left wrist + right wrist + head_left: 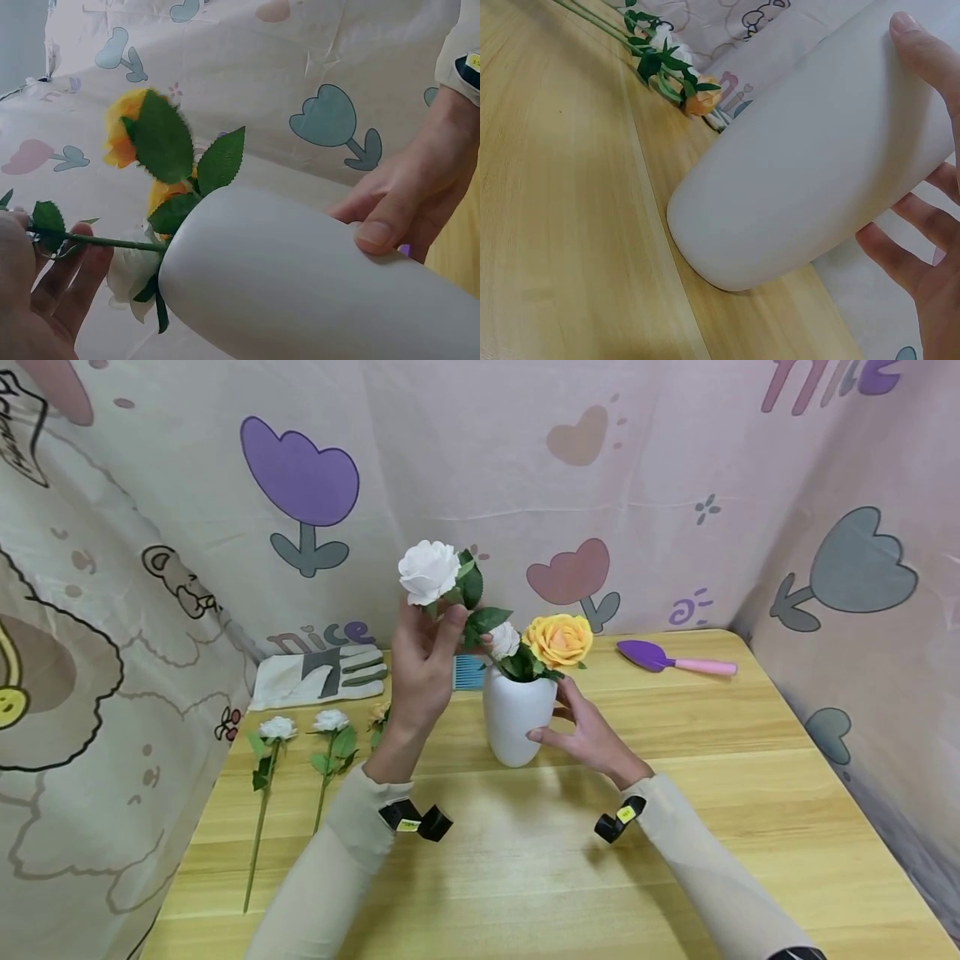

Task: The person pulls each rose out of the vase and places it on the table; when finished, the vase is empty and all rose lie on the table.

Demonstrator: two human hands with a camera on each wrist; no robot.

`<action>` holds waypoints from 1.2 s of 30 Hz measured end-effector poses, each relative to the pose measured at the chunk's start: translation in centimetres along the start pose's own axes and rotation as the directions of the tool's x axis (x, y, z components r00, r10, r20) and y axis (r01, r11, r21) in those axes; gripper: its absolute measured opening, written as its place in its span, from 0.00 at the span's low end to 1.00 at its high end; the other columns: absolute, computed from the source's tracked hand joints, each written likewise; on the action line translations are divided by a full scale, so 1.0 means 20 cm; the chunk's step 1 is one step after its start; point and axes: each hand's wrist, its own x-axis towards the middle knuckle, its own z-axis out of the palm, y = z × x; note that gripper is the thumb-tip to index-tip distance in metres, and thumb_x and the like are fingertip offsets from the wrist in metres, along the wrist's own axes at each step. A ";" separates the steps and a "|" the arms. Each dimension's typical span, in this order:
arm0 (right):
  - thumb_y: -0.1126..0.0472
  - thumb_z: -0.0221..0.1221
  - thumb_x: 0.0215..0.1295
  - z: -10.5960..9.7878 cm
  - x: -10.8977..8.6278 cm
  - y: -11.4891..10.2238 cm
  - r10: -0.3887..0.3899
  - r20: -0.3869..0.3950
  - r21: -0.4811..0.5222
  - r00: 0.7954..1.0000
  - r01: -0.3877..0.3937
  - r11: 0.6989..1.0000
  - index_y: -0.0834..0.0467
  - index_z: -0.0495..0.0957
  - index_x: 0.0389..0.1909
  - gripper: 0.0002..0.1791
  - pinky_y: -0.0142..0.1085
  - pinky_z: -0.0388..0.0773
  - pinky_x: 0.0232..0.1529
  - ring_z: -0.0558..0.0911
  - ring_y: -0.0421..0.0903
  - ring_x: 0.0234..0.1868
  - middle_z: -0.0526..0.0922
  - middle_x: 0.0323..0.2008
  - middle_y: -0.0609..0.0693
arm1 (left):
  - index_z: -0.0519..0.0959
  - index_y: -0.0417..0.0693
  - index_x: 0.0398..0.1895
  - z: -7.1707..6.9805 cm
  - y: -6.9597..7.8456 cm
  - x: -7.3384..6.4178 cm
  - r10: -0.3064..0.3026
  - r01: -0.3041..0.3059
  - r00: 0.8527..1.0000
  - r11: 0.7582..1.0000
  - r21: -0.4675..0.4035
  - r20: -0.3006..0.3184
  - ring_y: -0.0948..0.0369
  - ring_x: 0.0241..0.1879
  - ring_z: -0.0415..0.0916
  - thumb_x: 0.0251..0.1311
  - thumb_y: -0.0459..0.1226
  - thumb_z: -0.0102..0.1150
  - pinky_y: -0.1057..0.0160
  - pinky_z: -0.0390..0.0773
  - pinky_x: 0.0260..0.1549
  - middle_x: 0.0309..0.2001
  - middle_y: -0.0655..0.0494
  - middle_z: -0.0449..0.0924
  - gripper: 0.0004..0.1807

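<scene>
My left hand (420, 668) pinches the stem of a white rose (428, 572), its bloom held above and left of the vase. In the left wrist view that green stem (124, 243) slants to the mouth of the white vase (516, 722); how deep it goes in is hidden. My right hand (588, 731) grips the vase's right side, thumb on the near face and fingers behind. The vase stands upright on the table. A yellow rose (558, 642) and a smaller-looking white rose (505, 641) are in it; the left wrist view shows a second yellow bloom (157, 196).
Two white roses (277, 727) (330, 720) and a yellowish one (377, 713) lie on the table (525, 868) at left. Gloves (318, 677) and a blue comb-like item (469, 672) are behind. A purple trowel (648, 656) with pink handle lies back right.
</scene>
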 end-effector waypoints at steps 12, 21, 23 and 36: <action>0.52 0.75 0.68 0.00 0.00 -0.01 -0.020 -0.002 -0.006 1.000 0.020 1.000 0.37 0.53 0.86 0.54 0.63 0.73 0.77 0.73 0.59 0.77 0.70 0.80 0.54 | 0.63 0.40 0.77 -0.01 0.03 -0.01 -0.031 0.030 0.999 0.999 0.026 0.020 0.57 0.50 0.86 0.77 0.24 0.55 0.53 0.93 0.46 0.57 0.37 0.84 0.28; 0.51 0.76 0.67 0.00 0.00 -0.02 -0.024 -0.005 -0.005 1.000 0.024 1.000 0.39 0.55 0.85 0.53 0.62 0.73 0.77 0.75 0.60 0.76 0.70 0.80 0.54 | 0.78 0.41 0.52 -0.06 0.07 0.06 0.131 -0.139 0.977 0.990 -0.038 -0.169 0.58 0.42 0.89 0.75 0.22 0.56 0.57 0.93 0.44 0.51 0.56 0.88 0.10; 0.52 0.76 0.67 0.00 0.00 -0.02 -0.025 -0.007 -0.003 1.000 0.025 1.000 0.40 0.55 0.86 0.53 0.62 0.73 0.77 0.75 0.60 0.76 0.70 0.80 0.54 | 0.80 0.40 0.52 -0.08 0.09 0.08 0.161 -0.169 0.968 0.985 -0.025 -0.192 0.58 0.41 0.90 0.76 0.22 0.56 0.57 0.93 0.44 0.51 0.54 0.89 0.09; 0.52 0.76 0.68 0.00 0.00 -0.02 -0.020 -0.001 0.009 1.000 0.020 1.000 0.39 0.55 0.86 0.52 0.62 0.73 0.77 0.74 0.58 0.77 0.70 0.80 0.53 | 0.80 0.35 0.54 -0.33 0.25 0.13 0.153 -0.189 0.943 0.977 -0.097 -0.294 0.52 0.38 0.88 0.77 0.23 0.55 0.57 0.93 0.39 0.51 0.40 0.86 0.09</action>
